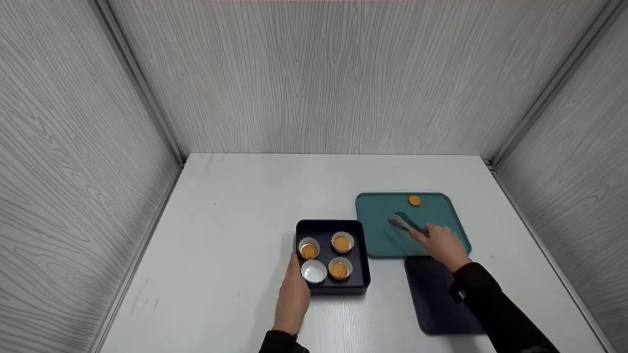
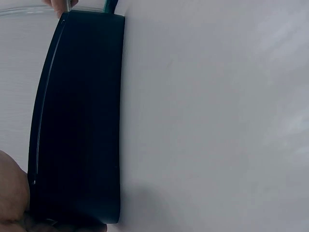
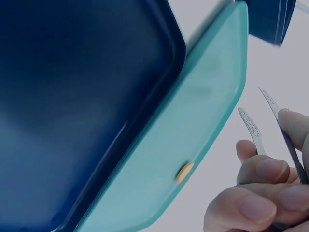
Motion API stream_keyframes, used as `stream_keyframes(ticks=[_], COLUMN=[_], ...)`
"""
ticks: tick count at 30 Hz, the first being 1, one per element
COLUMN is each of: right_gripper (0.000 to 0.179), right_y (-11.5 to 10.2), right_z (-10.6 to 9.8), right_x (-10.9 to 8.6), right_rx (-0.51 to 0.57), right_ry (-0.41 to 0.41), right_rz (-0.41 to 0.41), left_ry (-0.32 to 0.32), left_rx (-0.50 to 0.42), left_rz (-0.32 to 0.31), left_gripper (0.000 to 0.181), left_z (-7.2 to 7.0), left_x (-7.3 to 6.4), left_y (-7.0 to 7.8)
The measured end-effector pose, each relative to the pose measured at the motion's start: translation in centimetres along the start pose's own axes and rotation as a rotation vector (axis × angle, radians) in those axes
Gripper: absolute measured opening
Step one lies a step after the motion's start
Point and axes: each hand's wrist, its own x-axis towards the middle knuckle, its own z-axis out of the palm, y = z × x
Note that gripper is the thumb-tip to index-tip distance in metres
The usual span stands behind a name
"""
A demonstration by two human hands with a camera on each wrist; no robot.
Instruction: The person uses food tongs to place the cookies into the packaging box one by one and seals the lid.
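My left hand (image 1: 293,294) lies against the left side of a dark square box (image 1: 353,282), fingers straight along its wall. Inside the box stand several white paper baking cups; three hold round orange-brown pieces, and the front-left cup (image 1: 314,271) shows only its white inside. My right hand (image 1: 444,245) grips small metal tongs (image 1: 403,221) with perforated tips over the teal tray (image 1: 378,211). In the right wrist view the two tong tips stand apart with nothing between them. One round orange-brown piece (image 1: 414,200) lies near the tray's back edge.
A dark flat tray (image 1: 436,304) lies in front of the teal one, partly covered by my right forearm. The box stands close to the teal tray's left edge. Pale wood-grain panels (image 1: 314,78) enclose the white table (image 1: 235,206) at the back and both sides.
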Motion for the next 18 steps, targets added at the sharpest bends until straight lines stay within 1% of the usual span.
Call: stream_keyframes(ticks=[3,9,18], right_gripper=[0.048,0.048,0.049], right_y=[1.0,2.6,3.9], right_z=[-0.6,-1.2,-1.5], right_x=[0.7,1.7,3.2], right_rx=[-0.003,0.005,0.011], right_ry=[0.011,0.018,0.038], right_rz=[0.048,0.143,0.189], left_ry=[-0.003,0.000,-0.004], left_rx=[-0.009,0.020,0.025], left_rz=[0.003,0.024,0.014], left_gripper=[0.057,0.058,0.059], left_z=[0.0,0.0,-0.1], left_x=[0.0,-0.2,-0.1], left_y=[0.0,-0.1,0.0])
